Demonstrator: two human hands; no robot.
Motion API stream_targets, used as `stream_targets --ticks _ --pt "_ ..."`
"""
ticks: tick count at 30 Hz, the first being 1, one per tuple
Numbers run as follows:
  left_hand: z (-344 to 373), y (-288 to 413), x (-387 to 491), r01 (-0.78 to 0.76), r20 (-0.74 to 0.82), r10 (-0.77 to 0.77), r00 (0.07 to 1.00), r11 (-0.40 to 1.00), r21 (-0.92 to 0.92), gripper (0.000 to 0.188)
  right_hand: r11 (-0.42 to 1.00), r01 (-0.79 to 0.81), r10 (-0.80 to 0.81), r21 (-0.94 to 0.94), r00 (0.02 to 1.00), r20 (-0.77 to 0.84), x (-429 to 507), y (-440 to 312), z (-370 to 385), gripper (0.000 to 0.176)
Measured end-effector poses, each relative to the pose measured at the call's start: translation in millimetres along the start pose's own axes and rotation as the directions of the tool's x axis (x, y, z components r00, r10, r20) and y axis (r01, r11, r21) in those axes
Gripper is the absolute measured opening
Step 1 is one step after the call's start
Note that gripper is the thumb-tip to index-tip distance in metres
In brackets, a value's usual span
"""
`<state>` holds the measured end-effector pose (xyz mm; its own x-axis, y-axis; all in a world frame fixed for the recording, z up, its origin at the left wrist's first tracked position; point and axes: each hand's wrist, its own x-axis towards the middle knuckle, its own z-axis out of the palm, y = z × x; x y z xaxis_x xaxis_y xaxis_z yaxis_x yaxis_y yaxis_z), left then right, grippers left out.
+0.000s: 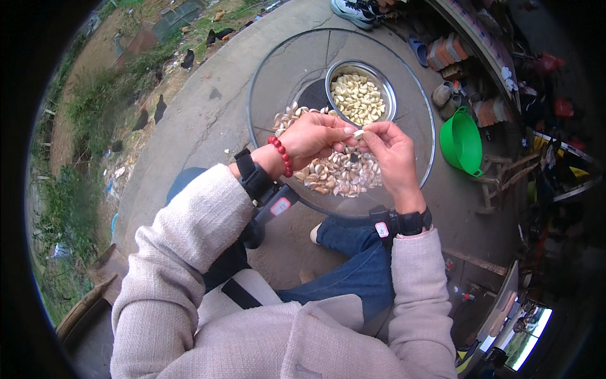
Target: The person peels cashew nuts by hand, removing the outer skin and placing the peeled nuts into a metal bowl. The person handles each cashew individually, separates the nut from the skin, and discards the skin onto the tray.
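Note:
A pale garlic clove (358, 134) is pinched between the fingertips of my left hand (315, 135) and my right hand (392, 150). The two hands meet over a round glass table (296, 52), just on my side of a stainless steel bowl (394, 105). Peeled garlic cloves (357, 97) fill much of that bowl. Beneath my hands, a loose heap of unpeeled garlic cloves (338, 175) lies on the glass, partly hidden by my fingers. More cloves (289, 116) are spread beyond my left hand. Red beads circle my left wrist, and both wrists wear black straps.
A green plastic basin (461, 142) stands right of the table, beside a wooden stool (497, 182). Stacked bricks (447, 52), a blue slipper (418, 50) and worn shoes (445, 97) sit farther off. Someone's sneaker (355, 13) shows beyond the table. Dark chickens (160, 108) are on the grassy ground leftward.

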<state>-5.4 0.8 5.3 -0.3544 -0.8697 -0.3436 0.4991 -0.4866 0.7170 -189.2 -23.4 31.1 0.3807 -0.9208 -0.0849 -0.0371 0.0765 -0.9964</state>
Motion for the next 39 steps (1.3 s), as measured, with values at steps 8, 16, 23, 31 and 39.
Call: stream_targets --ticks 8,16,23,31,39 --pt "0 3 -2 -0.002 -0.034 0.008 0.999 0.983 0.182 0.018 0.994 -0.109 0.109 0.01 0.994 -0.028 -1 0 -4 0.012" --pt "1 -2 0 -0.063 -0.011 0.068 0.998 0.968 0.241 0.019 0.993 -0.11 0.109 -0.043 0.994 -0.009 -2 -2 0 0.014" --pt "0 -3 0 -0.056 -0.023 0.068 0.997 0.937 0.346 0.019 0.989 -0.097 0.101 -0.113 0.995 0.028 -4 -5 0 0.015" --pt "-3 -5 4 -0.038 -0.016 0.045 0.999 0.956 0.291 0.017 0.99 -0.075 0.082 -0.123 0.995 0.052 -4 -7 -1 0.016" --pt "1 -5 1 -0.019 -0.046 0.036 0.998 0.94 0.341 0.018 0.985 -0.106 0.112 -0.138 0.993 0.037 -7 -11 -2 0.014"
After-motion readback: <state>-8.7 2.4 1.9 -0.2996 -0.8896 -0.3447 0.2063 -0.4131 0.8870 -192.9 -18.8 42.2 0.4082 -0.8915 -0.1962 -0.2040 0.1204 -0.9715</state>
